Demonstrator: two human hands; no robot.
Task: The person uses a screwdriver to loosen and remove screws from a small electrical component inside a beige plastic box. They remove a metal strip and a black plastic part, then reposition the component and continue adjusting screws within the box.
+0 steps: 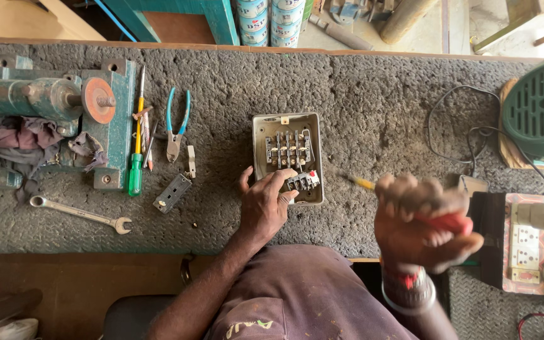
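I see a shallow grey metal switch box [288, 157] lying open on the coarse, pebbled rubber mat [360, 94], with rows of small terminals inside. My left hand [264, 204] rests on the box's lower left edge, fingers curled onto a small grey switch block [302, 181] with a red button. My right hand [420, 223], blurred, is clenched around a red-handled screwdriver [410, 208] with a yellow shaft, just right of the box. Blue-handled pliers [176, 123] and a steel spanner [80, 213] lie well to the left

Blue-and-white labelled cans [269, 19] stand beyond the bench's far edge.
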